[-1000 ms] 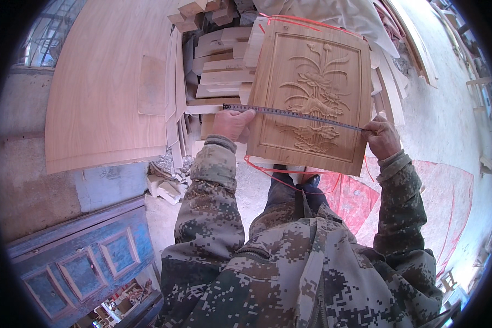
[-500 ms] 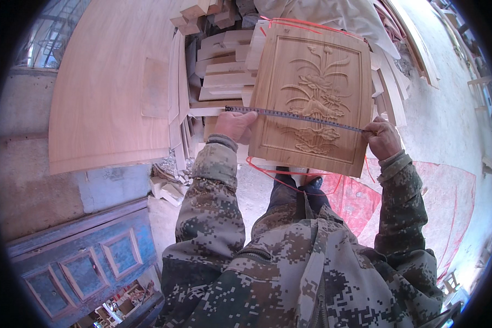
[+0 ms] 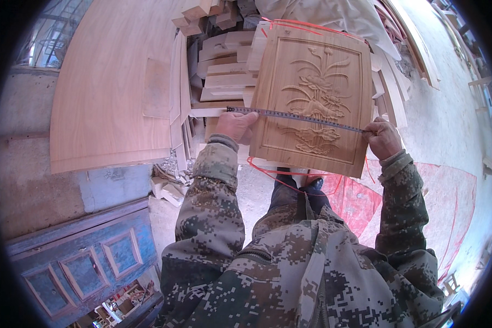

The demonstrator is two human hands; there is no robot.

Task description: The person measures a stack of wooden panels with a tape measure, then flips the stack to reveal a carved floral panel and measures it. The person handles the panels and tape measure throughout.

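A carved wooden panel (image 3: 290, 60) with raised flowers and long leaves inside a moulded border lies in front of me. Across its width runs a measuring tape (image 3: 306, 118), pulled straight and slanting slightly down to the right. My left hand (image 3: 237, 126) pinches the tape at the panel's left edge, and the tape's dark end tip sticks out past my fingers. At the right edge, my right hand (image 3: 384, 138) is closed on the tape's other part; the fingers hide whatever else is in it. Red strapping (image 3: 268, 170) hangs loose around the panel's near and far edges.
Stacked timber pieces (image 3: 227, 80) lie behind and left of the panel. A large wooden board (image 3: 109, 93) leans farther left. At lower left is a blue panelled wooden piece (image 3: 87, 262). A pale cloth (image 3: 322, 13) covers something at the back; red sheeting (image 3: 437, 197) lies on the right floor.
Almost nothing differs. The view has shifted very slightly; both hands keep the tape stretched over the panel in the same place.
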